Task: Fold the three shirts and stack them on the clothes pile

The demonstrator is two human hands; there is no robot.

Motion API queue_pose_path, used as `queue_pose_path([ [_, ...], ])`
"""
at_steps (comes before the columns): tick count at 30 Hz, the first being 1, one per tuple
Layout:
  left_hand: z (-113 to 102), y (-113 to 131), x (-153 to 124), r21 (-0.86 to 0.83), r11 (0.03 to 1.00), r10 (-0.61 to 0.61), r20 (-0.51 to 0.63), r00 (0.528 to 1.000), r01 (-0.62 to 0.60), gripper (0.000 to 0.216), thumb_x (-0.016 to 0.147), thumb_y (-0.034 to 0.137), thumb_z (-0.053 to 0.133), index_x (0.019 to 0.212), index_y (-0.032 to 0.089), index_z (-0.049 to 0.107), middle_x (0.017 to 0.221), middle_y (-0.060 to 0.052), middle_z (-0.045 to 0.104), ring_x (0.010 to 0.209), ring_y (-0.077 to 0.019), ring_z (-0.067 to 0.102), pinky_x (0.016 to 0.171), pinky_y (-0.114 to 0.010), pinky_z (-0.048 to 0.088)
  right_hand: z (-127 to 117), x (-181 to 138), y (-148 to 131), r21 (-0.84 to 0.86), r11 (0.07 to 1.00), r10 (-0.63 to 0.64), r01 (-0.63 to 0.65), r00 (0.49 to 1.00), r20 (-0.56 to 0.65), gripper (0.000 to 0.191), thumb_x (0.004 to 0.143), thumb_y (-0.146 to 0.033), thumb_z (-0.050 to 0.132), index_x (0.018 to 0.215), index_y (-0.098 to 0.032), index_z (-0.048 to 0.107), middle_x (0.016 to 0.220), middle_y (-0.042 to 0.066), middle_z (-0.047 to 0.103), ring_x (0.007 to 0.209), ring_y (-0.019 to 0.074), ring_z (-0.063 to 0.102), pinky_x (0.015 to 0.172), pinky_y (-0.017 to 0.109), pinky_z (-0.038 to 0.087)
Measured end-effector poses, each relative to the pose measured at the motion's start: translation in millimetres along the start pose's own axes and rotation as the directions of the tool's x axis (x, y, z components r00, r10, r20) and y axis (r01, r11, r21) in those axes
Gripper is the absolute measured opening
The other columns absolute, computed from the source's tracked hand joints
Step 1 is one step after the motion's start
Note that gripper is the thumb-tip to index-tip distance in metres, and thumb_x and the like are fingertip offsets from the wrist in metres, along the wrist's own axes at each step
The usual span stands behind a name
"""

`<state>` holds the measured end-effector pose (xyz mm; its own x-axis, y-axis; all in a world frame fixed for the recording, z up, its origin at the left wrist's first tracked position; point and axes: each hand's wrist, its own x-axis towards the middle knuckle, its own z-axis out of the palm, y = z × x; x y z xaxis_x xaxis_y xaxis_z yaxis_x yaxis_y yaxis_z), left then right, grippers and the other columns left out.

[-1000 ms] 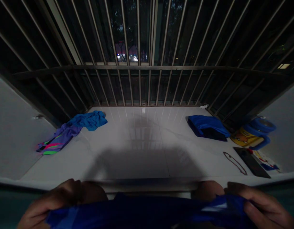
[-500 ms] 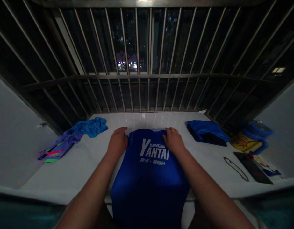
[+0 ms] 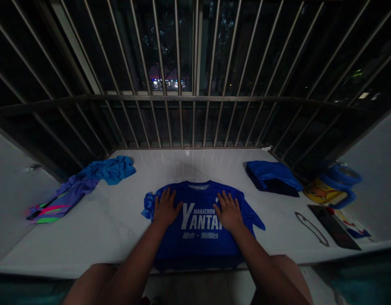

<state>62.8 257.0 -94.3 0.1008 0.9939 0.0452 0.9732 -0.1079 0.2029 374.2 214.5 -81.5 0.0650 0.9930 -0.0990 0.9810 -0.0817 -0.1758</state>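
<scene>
A blue shirt (image 3: pixel 198 224) is pinned flat on the white ledge (image 3: pixel 103 224) by the left hand (image 3: pixel 165 208) and right hand (image 3: pixel 227 212), fingers spread, palms down, nothing gripped, so the cloth lies smooth.

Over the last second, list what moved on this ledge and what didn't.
The blue shirt went from bunched at the near edge to spread flat, print up, sleeves out. The left hand and right hand let go of the fabric and now press flat, palms down, on its chest. The crumpled clothes, folded pile and phone stayed put.

blue shirt (image 3: pixel 198 231), "MARATHON YANTAI", last letters likely
</scene>
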Motion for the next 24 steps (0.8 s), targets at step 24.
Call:
queue_pose_path([
  [24, -66, -82, -34, 0.105, 0.851, -0.510, -0.063, 0.858, 0.514, 0.044, 0.110, 0.043, 0.049, 0.122, 0.008, 0.072, 0.130, -0.028, 0.071, 0.127, -0.0443, 0.068, 0.097, -0.054, 0.057, 33, 40, -154, 0.169, 0.908, -0.381, 0.384, 0.923, -0.051, 0.074, 0.114, -0.062, 0.035, 0.175, -0.022, 0.038, 0.184, 0.009, 0.024, 0.173, 0.0344, 0.016, 0.137, 0.067, 0.007],
])
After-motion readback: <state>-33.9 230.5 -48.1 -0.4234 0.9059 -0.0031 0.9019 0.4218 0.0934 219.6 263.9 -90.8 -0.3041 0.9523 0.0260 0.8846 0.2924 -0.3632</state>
